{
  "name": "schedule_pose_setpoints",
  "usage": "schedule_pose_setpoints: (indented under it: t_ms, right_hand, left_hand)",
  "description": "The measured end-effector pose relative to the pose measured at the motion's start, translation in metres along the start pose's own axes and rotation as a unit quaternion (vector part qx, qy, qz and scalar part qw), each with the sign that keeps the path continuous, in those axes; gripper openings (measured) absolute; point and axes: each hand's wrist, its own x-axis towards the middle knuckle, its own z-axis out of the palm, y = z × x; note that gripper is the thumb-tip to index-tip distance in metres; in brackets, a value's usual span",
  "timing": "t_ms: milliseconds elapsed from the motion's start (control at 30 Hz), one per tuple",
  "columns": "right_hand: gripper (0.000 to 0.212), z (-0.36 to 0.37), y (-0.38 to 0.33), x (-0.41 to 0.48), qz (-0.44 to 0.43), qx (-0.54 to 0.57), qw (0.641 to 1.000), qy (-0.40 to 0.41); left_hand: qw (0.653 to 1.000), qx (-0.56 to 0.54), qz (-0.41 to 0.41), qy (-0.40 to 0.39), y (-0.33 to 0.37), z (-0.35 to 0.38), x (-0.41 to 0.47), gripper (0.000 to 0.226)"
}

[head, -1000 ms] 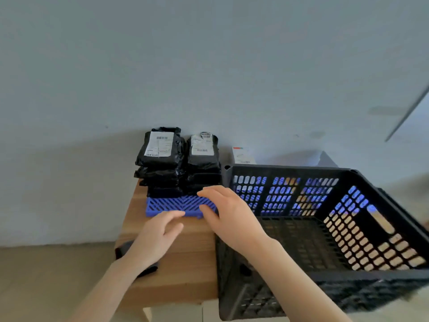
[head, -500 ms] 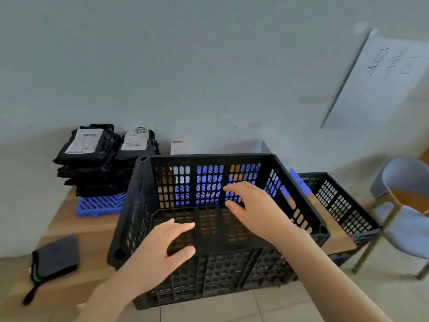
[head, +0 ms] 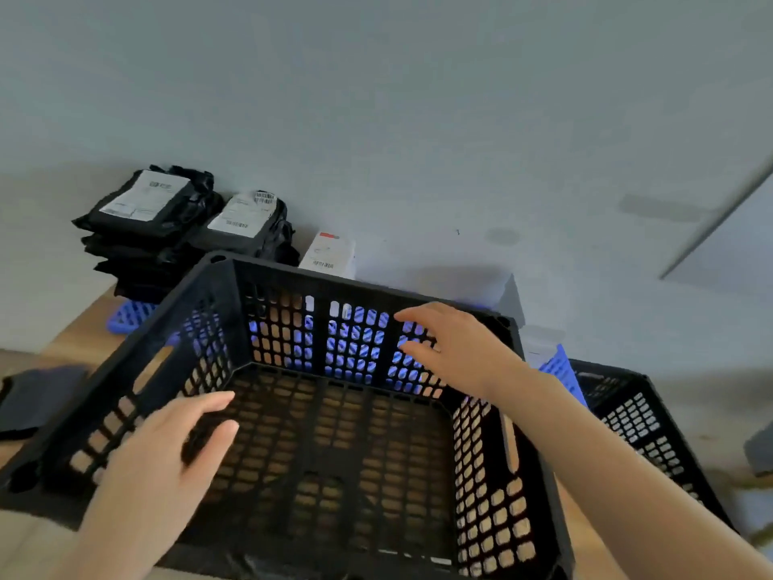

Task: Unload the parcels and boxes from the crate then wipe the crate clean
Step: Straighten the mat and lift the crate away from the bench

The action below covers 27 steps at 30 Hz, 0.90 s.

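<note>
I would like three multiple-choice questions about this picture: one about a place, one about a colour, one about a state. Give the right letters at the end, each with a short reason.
1. Where is the stack of black parcels relative to the front crate?
A. Inside it
B. Behind its far left corner, outside it
C. Under it

2. What colour is the grid tray under the parcels?
A. Blue
B. Red
C. Yellow

3. What is the state of the front crate?
A. Full of parcels
B. Covered with a lid
C. Empty, its floor bare

Answers:
1 B: the whole stack stands beyond the crate's rim.
2 A: blue slats show below the stack.
3 C: nothing lies on the perforated floor.
</note>
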Motion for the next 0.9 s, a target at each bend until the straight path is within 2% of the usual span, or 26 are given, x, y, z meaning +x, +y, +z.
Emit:
schedule_pose_setpoints:
  t_ms: [67,167,300,467,600,700,800,900]
  right_hand:
    - [0.045,-0.005,0.018,0.014,-0.015,0.001,1.000,-0.001]
    - [0.049,-0.005,0.034,0.037,-0.057,-0.008,0.998,-0.009]
    - [0.052,0.007,0.036,0.077,-0.130,-0.020,0.991,-0.038]
    - [0.061,0.024,0.043,0.127,-0.199,-0.062,0.975,-0.078]
    - [0.074,0.038,0.055,0.155,-0.208,-0.056,0.968,-0.129]
    - [0.077,0.047,0.065,0.161,-0.211,-0.075,0.963,-0.153]
    - [0.078,0.054,0.074,0.164,-0.251,-0.161,0.951,-0.085]
    - [0.080,0.053,0.078,0.162,-0.276,-0.173,0.942,-0.084]
  left_hand:
    - [0.997,0.016,-0.040,0.056,0.008,0.001,-0.001,0.038]
    - [0.991,0.038,-0.095,0.090,0.020,0.007,-0.002,0.029]
    - [0.984,0.082,-0.133,0.084,0.031,0.022,-0.014,0.036]
    - [0.968,0.119,-0.164,0.145,0.061,0.047,-0.034,0.039]
    - [0.940,0.103,-0.257,0.197,0.094,0.074,-0.045,0.052]
    - [0.908,0.027,-0.332,0.254,0.120,0.099,-0.055,0.074]
    - [0.844,-0.095,-0.412,0.330,0.139,0.118,-0.065,0.094]
    - [0.776,-0.258,-0.448,0.363,0.156,0.120,-0.069,0.088]
